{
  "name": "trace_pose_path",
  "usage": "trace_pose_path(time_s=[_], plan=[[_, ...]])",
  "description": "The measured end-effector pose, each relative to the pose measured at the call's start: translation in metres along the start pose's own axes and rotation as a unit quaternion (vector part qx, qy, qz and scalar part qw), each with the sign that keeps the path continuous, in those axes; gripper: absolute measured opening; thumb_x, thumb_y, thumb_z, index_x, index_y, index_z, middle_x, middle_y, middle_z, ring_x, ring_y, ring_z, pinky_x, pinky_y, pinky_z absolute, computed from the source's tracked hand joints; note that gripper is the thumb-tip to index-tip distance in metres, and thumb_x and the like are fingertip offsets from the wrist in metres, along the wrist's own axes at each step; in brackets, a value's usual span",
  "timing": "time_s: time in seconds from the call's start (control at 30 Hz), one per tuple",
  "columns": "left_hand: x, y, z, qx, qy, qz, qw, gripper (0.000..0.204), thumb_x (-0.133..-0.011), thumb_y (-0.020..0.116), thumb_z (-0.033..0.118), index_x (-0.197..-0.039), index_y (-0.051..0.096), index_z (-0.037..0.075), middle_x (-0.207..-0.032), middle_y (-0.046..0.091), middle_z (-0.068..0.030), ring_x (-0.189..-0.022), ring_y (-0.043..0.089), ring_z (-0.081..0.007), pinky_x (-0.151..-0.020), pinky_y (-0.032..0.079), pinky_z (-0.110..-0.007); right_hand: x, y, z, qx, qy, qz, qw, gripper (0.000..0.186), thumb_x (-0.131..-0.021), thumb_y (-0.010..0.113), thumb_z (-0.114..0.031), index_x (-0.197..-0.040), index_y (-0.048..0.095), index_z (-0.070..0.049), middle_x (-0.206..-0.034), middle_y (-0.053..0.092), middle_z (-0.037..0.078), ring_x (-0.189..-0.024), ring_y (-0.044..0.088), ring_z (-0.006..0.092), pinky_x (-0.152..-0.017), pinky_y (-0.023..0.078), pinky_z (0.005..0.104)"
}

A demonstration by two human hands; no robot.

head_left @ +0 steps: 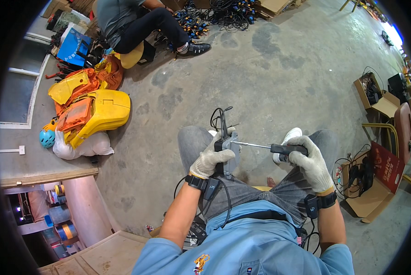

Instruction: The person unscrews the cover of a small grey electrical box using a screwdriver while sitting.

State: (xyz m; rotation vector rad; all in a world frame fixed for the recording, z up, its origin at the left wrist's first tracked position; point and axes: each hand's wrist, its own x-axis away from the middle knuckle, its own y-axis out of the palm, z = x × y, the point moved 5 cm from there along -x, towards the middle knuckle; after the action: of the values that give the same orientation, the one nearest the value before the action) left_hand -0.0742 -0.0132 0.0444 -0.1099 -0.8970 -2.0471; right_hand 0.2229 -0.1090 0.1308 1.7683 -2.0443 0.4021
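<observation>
My left hand, in a white knit glove, is closed round a grey and black box-like device held above my lap. A black cable loops up from the device's far side. In my gloved right hand is a screwdriver with a black handle. Its metal shaft points left, and the tip meets the device's face near the upper part. Which spot the tip touches is too small to tell. Black straps with small boxes sit on both my wrists.
Yellow and orange plastic shells are piled at the left, by a white sack. Another person sits at the far left near a heap of cables. To my right stand open cardboard boxes and a chair.
</observation>
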Motion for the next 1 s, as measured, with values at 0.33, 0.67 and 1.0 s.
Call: trace_pose_path(time_s=[0.33,0.67,1.0], plan=[[-0.001,-0.007,-0.004,-0.101,-0.011,0.006,0.995,0.093,-0.082,0.096,0.012,-0.163,0.050,0.012,-0.125,0.069,-0.0014,-0.111,0.067,-0.0150,-0.102,0.053,-0.033,-0.012,-0.017,0.000,0.149,0.009,0.003,0.989,0.032,-0.112,0.054,-0.019,-0.135,0.064,0.000,-0.094,0.062,0.005,-0.084,0.062,0.0103,-0.075,0.051,0.0298],[-0.001,-0.007,-0.007,-0.065,-0.017,0.015,0.998,0.085,-0.085,0.089,0.003,-0.161,0.052,0.011,-0.120,0.069,-0.0004,-0.106,0.066,-0.0116,-0.098,0.052,-0.029,-0.012,-0.007,0.000,-0.141,0.036,-0.008,0.989,0.038,-0.104,0.067,-0.011,-0.137,0.060,0.006,-0.113,0.068,0.012,-0.103,0.066,0.0163,-0.091,0.055,0.0310],[-0.005,-0.008,-0.011,-0.121,-0.044,-0.010,0.992,0.093,-0.085,0.085,0.008,-0.167,0.039,0.007,-0.147,0.065,-0.0140,-0.133,0.066,-0.0268,-0.117,0.049,-0.042,-0.022,-0.020,0.022,-0.159,-0.012,0.013,0.987,0.040,-0.108,0.062,-0.022,-0.137,0.061,0.005,-0.109,0.068,0.012,-0.098,0.066,0.0151,-0.087,0.054,0.0290]])
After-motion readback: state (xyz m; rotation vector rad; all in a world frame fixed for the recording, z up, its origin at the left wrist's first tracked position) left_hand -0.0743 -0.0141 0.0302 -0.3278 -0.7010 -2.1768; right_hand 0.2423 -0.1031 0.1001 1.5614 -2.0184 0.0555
